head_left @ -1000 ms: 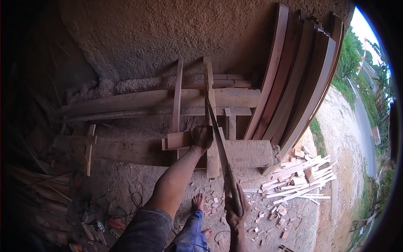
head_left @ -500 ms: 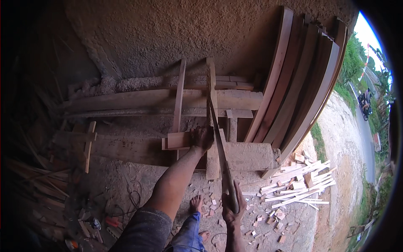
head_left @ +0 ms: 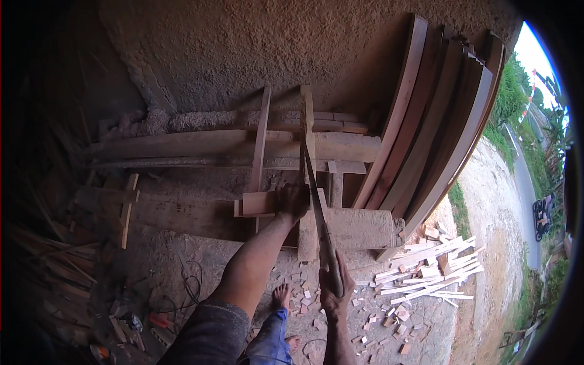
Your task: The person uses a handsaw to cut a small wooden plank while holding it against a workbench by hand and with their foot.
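Rough plastered wall [head_left: 255, 55] in shade, long planks [head_left: 426, 140] leaning against it, dirt floor [head_left: 420, 322] littered with offcuts [head_left: 426, 274] — daylight, greenery [head_left: 508, 103] at right

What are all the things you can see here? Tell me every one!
hand saw: one, dark blade, cutting down along the upright strip
upright wood strip: one, pale brown, centre, on the bench
small wood block: one, light brown, under the left hand
workbench slabs: several, grey-brown and dusty, across the middle
leaning planks: several, reddish brown, against the wall at right
offcut sticks: a heap, pale, on the ground at right
cable: one, dark, on the ground at left
bare foot: one, below the bench
left hand: pressing on the block
right hand: gripping the saw handle
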Demonstrator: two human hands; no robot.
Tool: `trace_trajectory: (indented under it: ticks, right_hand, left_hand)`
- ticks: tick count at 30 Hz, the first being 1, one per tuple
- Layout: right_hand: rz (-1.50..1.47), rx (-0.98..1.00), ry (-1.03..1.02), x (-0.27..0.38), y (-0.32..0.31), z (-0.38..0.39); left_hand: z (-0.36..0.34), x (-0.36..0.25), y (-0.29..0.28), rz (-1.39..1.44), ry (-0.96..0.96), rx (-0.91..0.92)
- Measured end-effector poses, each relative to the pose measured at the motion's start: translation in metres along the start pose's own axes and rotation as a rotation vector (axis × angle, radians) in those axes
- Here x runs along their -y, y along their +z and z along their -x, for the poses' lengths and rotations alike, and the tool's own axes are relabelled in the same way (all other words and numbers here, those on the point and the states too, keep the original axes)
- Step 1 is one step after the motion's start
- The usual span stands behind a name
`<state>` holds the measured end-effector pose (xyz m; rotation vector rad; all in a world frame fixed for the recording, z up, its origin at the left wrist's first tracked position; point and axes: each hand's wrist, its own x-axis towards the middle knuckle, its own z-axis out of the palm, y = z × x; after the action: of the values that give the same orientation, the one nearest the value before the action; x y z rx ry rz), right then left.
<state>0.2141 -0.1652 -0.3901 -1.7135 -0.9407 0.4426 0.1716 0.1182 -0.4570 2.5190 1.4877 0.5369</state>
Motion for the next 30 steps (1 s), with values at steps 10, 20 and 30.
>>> trace_trajectory:
  ticks: [10,20,30]
  right_hand:
    - [0.213,-0.020,-0.191,-0.002,-0.047,0.100]
    - [0.315,0.069,0.011,-0.005,-0.059,0.122]
    - [0.018,-0.008,0.034,-0.006,0.007,0.003]
  left_hand:
    - [0.006,0.027,0.020,0.067,0.015,-0.135]
    - [0.005,0.028,0.029,0.110,0.025,-0.217]
    - [0.007,0.000,0.006,0.000,-0.016,0.025]
